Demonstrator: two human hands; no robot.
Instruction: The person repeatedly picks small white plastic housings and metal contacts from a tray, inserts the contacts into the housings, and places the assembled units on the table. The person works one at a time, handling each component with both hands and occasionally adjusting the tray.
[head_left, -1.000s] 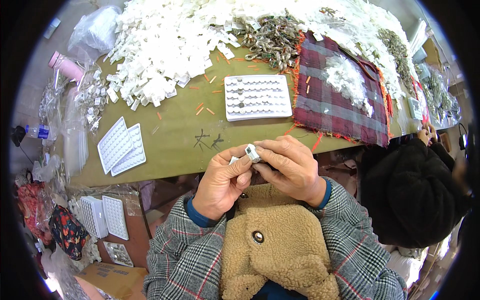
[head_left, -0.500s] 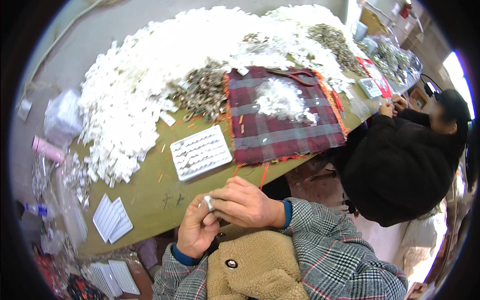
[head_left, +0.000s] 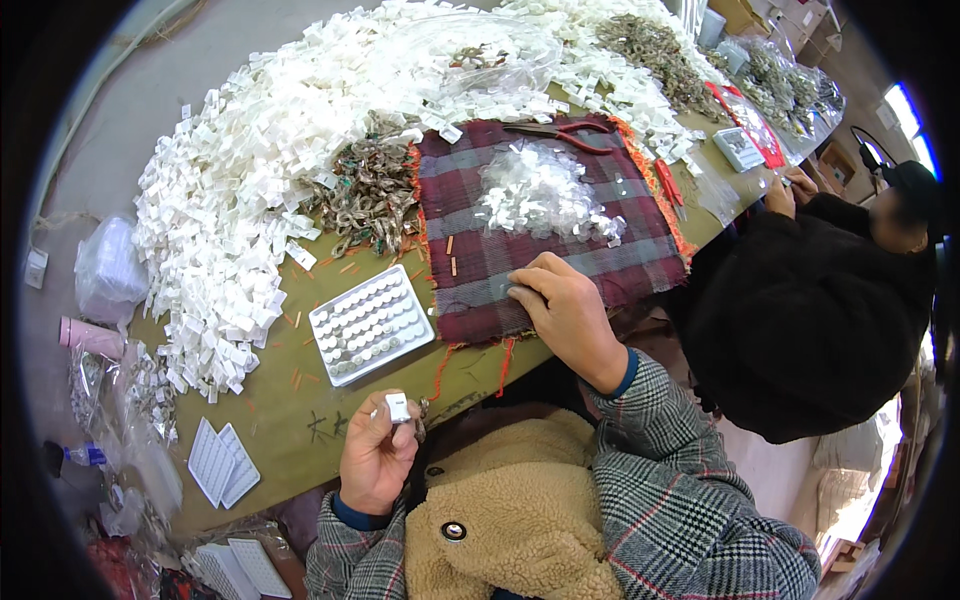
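Note:
My left hand (head_left: 375,460) is closed near the table's front edge, holding a small white plastic piece (head_left: 397,407) upright between thumb and fingers. Something small and dark hangs beside its fingertips, too unclear to name. My right hand (head_left: 572,318) hovers at the front of the plaid cloth (head_left: 465,205), thumb and fingertips nearly together; what they pinch, if anything, is hidden. On the cloth lies a heap of thin clear flakes (head_left: 540,190). Between my hands and the big pile stands a white tray (head_left: 392,359) with rows of small round pieces.
A large pile of white pieces (head_left: 230,230) covers the table's back, beside a heap of brownish-silver bundles (head_left: 365,195). Red-handled pliers (head_left: 585,135) lie on the cloth, a red tool (head_left: 668,185) beside it. Two white trays (head_left: 222,465) sit left. A co-worker (head_left: 790,310) sits right.
My hands have come apart. The right has moved forward and right to the cloth, while the left keeps the white piece, lower and a little to the left.

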